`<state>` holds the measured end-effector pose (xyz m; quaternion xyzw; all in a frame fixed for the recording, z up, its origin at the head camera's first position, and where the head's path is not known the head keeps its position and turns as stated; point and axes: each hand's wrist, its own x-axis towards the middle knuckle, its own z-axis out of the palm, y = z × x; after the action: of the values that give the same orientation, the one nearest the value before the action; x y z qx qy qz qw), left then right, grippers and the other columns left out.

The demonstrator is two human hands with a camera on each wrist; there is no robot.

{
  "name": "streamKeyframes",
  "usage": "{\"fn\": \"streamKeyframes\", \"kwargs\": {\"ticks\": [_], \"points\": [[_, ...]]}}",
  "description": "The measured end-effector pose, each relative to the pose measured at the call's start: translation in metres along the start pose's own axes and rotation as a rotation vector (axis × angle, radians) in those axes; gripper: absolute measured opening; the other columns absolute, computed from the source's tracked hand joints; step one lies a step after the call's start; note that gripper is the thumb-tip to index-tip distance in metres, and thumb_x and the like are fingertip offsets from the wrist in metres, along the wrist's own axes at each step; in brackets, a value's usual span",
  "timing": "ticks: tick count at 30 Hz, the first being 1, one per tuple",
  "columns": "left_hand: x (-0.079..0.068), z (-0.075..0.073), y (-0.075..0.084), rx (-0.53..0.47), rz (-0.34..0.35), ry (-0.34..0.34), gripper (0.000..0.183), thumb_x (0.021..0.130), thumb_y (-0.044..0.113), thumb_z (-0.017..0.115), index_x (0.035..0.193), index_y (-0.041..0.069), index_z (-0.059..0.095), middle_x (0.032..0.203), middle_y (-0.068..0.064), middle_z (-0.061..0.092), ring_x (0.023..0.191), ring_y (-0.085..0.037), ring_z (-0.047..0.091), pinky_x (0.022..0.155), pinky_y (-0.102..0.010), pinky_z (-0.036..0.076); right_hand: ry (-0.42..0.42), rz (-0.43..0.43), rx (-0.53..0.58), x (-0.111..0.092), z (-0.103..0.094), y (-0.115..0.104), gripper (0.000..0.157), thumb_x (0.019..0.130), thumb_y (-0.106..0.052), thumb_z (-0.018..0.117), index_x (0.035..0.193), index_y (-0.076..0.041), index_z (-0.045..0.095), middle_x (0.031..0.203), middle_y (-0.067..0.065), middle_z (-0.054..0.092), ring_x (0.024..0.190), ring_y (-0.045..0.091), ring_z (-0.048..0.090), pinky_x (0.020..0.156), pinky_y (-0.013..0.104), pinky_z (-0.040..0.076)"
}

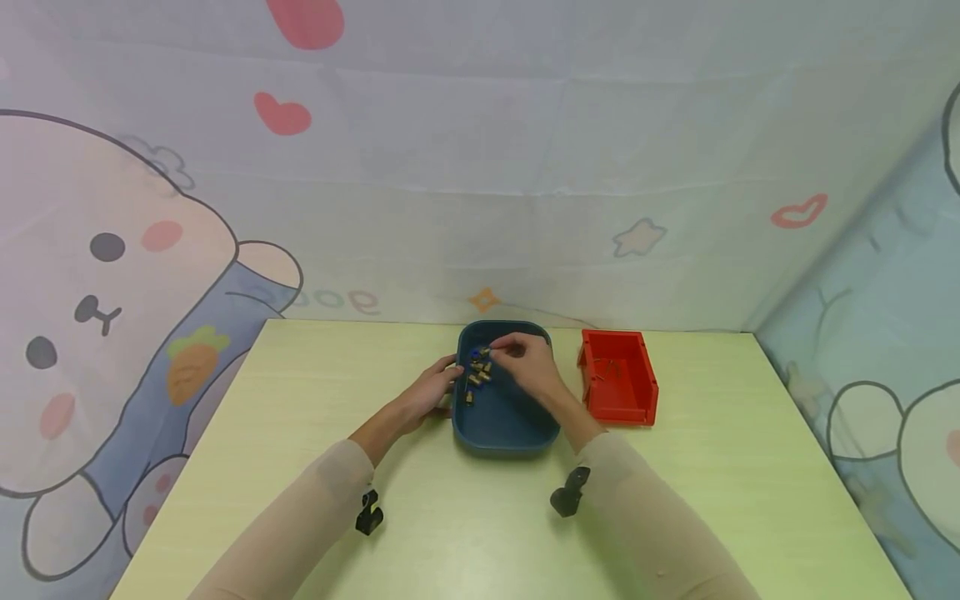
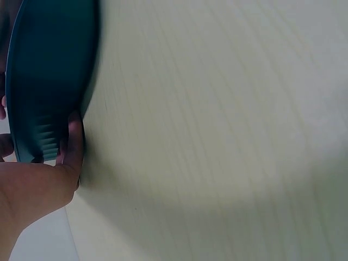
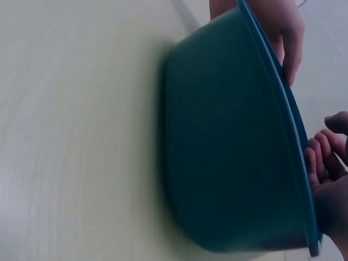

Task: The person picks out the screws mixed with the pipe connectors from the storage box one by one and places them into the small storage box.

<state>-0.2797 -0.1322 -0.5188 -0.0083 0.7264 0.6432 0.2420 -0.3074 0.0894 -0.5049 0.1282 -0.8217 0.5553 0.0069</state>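
Note:
In the head view a dark blue plastic basin (image 1: 498,433) rests on the table, holding several small brass fittings (image 1: 478,371) with blue parts along its left side. My left hand (image 1: 429,392) grips the basin's left wall, the thumb at the rim and the fingers outside. Over the basin, my right hand (image 1: 528,362) has thumb and index finger together at a small brass fitting, which it pinches. The right wrist view shows its other fingers (image 3: 321,155) curled behind the rim; the fingertip contact itself lies out of that view.
Right of the basin stands a red open-front plastic bin (image 1: 618,417) with a few thin small pieces inside. The pale wooden-patterned table (image 1: 720,483) ends at a printed curtain (image 1: 465,167) behind. Dark camera mounts (image 1: 567,493) hang below both wrists.

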Motion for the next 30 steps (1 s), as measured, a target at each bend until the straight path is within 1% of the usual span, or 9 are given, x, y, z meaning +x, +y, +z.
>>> {"fn": "streamKeyframes", "kwargs": {"ticks": [4,7,11,15,21,30], "points": [[0.0,-0.001,-0.001,0.004,0.002,-0.001,0.06,0.113,0.036,0.042,0.168,0.018,0.025,0.164,-0.019,0.042,0.151,-0.039,0.041,0.095,-0.048,0.056,0.012,0.015,-0.002,0.001,0.009,0.0,0.016,0.098,-0.011,0.077,0.11,-0.001,0.08,0.097,0.008,0.076,0.09,0.023,0.069,0.081,0.032,0.054],[0.0,-0.002,-0.001,0.001,0.0,0.003,0.061,0.113,0.035,0.043,0.168,0.018,0.025,0.164,-0.019,0.043,0.151,-0.039,0.041,0.095,-0.048,0.056,0.013,0.01,0.003,0.002,0.015,0.0,0.014,0.097,-0.01,0.077,0.108,-0.002,0.08,0.096,0.007,0.076,0.089,0.021,0.069,0.08,0.032,0.054],[0.0,-0.002,-0.001,-0.003,-0.003,0.008,0.06,0.113,0.035,0.043,0.168,0.018,0.026,0.164,-0.019,0.042,0.15,-0.038,0.042,0.095,-0.048,0.056,0.002,0.01,0.008,0.003,0.022,0.001,0.016,0.097,-0.01,0.077,0.11,0.0,0.079,0.097,0.008,0.076,0.09,0.021,0.07,0.079,0.032,0.054],[0.0,0.0,0.0,-0.007,0.004,-0.003,0.058,0.114,0.034,0.042,0.168,0.017,0.027,0.164,-0.019,0.042,0.15,-0.038,0.043,0.096,-0.049,0.056,0.008,0.029,0.01,0.003,0.028,0.003,0.014,0.097,-0.009,0.077,0.108,-0.001,0.08,0.098,0.006,0.077,0.089,0.019,0.069,0.076,0.029,0.054],[0.001,0.001,-0.001,-0.009,0.009,0.003,0.058,0.113,0.034,0.043,0.167,0.017,0.029,0.163,-0.019,0.043,0.15,-0.038,0.043,0.096,-0.049,0.056,0.007,0.051,0.023,0.002,0.036,0.003,0.013,0.097,-0.008,0.077,0.108,-0.002,0.079,0.097,0.009,0.076,0.088,0.02,0.069,0.075,0.028,0.053],[-0.001,0.0,0.0,-0.013,0.007,0.011,0.059,0.113,0.033,0.044,0.167,0.016,0.029,0.162,-0.019,0.044,0.149,-0.038,0.044,0.094,-0.047,0.057,-0.005,0.082,0.001,0.002,0.045,0.008,0.011,0.096,-0.004,0.077,0.106,0.0,0.079,0.102,0.011,0.076,0.088,0.02,0.071,0.077,0.03,0.057]]}}
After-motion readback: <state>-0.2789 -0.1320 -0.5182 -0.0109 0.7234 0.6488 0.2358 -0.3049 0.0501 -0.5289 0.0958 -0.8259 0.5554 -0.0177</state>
